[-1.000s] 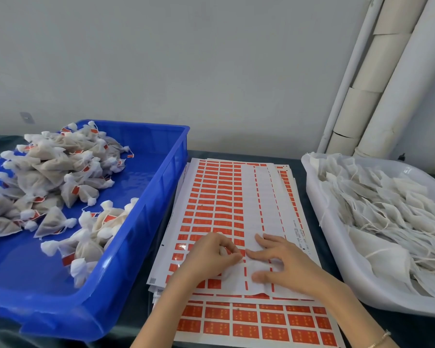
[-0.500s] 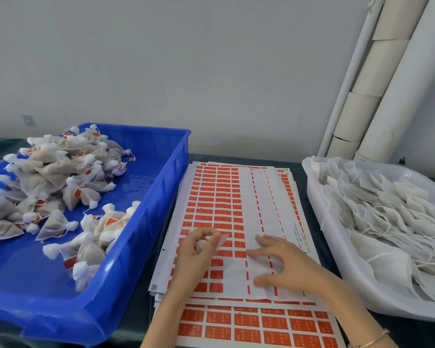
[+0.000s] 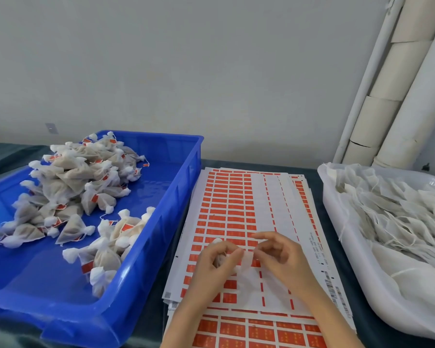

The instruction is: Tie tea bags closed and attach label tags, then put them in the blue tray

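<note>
My left hand (image 3: 211,267) is curled round a small white tea bag (image 3: 220,259) above the label sheets (image 3: 236,204), which carry rows of red tags. My right hand (image 3: 284,259) is close beside it, its fingertips pinching a white translucent flap (image 3: 247,262) at the bag's right end. The blue tray (image 3: 161,237) stands to the left. It holds a pile of tied tea bags (image 3: 73,182) with red tags, and more lie near its right wall.
A white tray (image 3: 337,222) at the right is full of flat untied bags (image 3: 392,212) with loose strings. Pale pipes (image 3: 392,79) stand against the wall at the back right. The dark tabletop (image 3: 312,177) shows between the sheets and trays.
My right hand lifted off the label sheet, where it lay flat, and came to the bag. My left hand drew back from the sheet and now holds the bag up.
</note>
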The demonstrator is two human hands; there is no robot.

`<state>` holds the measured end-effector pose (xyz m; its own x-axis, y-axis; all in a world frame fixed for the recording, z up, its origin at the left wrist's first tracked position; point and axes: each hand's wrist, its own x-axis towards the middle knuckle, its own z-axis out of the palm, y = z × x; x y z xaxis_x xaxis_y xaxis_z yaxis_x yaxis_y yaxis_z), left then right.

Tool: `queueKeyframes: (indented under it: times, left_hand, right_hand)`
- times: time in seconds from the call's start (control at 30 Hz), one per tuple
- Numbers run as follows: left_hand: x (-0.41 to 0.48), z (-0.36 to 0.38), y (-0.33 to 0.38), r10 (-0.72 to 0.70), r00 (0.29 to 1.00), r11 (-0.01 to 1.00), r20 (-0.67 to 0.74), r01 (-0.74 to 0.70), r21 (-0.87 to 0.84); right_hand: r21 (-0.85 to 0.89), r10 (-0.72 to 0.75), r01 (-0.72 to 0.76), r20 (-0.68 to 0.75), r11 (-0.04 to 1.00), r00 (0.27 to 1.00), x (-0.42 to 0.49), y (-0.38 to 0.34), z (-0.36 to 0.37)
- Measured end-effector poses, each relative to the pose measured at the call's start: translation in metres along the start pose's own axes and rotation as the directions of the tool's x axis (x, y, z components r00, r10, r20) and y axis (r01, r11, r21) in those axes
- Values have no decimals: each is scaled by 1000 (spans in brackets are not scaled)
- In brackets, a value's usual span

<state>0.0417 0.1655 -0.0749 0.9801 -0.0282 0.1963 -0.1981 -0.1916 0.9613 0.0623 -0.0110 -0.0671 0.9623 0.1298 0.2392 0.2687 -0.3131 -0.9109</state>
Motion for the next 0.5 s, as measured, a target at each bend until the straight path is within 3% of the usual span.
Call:
queueKeyframes:
  times: [0.2, 0.5]
  left_hand:
    - [2, 2, -1, 58, 998, 998, -15, -57, 35]
    - [2, 2, -1, 66, 998, 996, -21, -65, 66]
  right_hand:
    - [139, -27, 8, 136, 990, 990, -4, -8, 8]
    - [69, 4, -8, 62, 998, 998, -5, 1, 8]
